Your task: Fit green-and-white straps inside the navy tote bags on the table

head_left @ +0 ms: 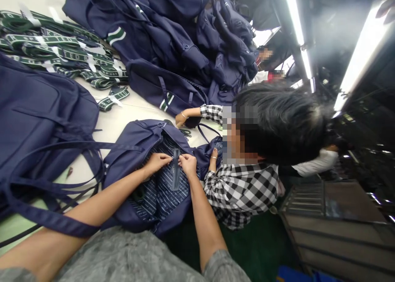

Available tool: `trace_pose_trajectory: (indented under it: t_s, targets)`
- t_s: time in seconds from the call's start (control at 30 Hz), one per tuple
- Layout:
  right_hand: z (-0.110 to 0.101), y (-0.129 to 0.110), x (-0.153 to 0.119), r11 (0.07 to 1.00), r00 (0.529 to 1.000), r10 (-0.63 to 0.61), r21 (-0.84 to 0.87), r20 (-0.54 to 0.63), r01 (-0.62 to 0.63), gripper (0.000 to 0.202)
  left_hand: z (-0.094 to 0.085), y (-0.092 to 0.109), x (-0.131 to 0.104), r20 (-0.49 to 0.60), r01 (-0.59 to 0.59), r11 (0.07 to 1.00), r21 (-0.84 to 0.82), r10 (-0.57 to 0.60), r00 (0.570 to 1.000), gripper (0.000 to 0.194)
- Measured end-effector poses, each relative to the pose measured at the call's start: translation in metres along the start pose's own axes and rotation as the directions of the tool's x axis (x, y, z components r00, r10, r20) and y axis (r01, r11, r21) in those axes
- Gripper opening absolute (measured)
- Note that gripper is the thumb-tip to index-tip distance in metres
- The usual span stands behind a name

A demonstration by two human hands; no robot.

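Observation:
A navy bag (123,150) lies open before me, its dark lining with rows of pale print (159,199) showing. Set into the lining is a narrow zipped inner pocket (175,179). My left hand (158,163) comes in from the left, thumb and fingers pinched at the pocket's upper left edge. On the opposite side my right hand (187,165) pinches the lining by the pocket's upper right edge. The two sets of fingertips are a short way apart. A long navy strap (58,220) of a bag crosses over my left forearm.
A heap of navy bags (166,39) fills the back of the table. Bundled green-and-white lettered straps (68,51) lie at the left, above another navy bag (33,105). Close on my right, a person in a checked shirt (243,191) reaches over the table with bare hands.

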State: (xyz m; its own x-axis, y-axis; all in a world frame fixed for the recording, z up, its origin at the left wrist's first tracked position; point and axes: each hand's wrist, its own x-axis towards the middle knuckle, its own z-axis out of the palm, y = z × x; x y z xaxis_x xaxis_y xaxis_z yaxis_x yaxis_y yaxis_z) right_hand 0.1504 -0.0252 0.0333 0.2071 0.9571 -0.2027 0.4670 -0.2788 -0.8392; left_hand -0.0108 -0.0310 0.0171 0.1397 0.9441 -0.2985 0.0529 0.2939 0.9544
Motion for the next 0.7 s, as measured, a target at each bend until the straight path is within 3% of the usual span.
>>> trace_pose_trajectory:
  t_s: [0.17,0.5,0.7]
  targets:
    - [-0.002,-0.007,-0.002,0.961,0.993,0.114,0.251,0.023,-0.116,0.014,0.009,0.001,-0.001,0.019,0.022,1.0,-0.014,-0.021,1.0,0.035]
    - [0.014,-0.001,-0.007,0.955,0.99,0.127,0.277,-0.054,-0.108,0.019,0.011,-0.004,0.007,0.029,0.017,0.998,-0.054,-0.015,0.999,0.038]
    - [0.008,-0.001,-0.01,0.928,0.988,0.154,0.347,-0.034,-0.133,0.015,0.013,-0.005,0.007,0.034,0.034,0.998,-0.046,-0.032,0.999,0.035]
